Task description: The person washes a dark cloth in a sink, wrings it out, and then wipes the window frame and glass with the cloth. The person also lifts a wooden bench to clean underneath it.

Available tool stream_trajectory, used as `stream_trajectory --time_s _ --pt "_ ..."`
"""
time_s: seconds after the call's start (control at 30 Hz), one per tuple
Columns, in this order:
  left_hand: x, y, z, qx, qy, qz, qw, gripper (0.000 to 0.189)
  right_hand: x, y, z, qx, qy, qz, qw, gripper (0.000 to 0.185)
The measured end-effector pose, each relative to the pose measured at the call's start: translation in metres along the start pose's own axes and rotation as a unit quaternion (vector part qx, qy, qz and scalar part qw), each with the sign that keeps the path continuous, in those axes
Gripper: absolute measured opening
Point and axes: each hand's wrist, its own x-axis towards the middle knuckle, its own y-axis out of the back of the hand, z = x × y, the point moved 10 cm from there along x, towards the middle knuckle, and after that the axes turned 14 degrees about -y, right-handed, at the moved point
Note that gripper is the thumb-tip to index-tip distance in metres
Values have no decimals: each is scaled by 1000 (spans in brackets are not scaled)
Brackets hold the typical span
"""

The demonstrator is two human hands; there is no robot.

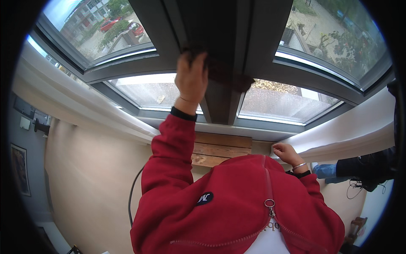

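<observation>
My left hand [192,77] is raised to a dark glossy panel [219,28] between two window frames. Its fingers are bent around or against something dark; whether that is a held thing, a part of the frame or a reflection, I cannot tell. A black cuff circles this wrist. Lower down, my right hand [287,154] hangs beside the white curtain [345,139] with fingers curled and no object visible in them. It wears a silver bracelet. Dim reddish reflections show in the panel.
Grey-framed windows [127,65] stand on both sides, with a yard outside. Below the sill is a slatted wooden bench or stool [222,144]. Another curtain [79,92] hangs at left. A person in jeans [326,171] stands at right. A black cable [130,197] runs beside my left side.
</observation>
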Motion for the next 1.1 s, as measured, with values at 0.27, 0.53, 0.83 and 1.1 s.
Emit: stream_trajectory --time_s 0.27,0.53,0.83,1.1 --pt "-77 -51 -33 -24 113 -47 992 30 -6 -15 9 -55 -3 1 998 28" --pt "-188 -107 -6 -112 203 -231 945 32 -7 -18 11 -86 4 2 996 30" --pt "-185 -106 -7 -88 219 -325 916 28 -10 -32 2 -110 29 -18 993 30" --pt "24 13 -29 -41 65 10 997 30 -10 -33 8 -124 44 4 991 29"
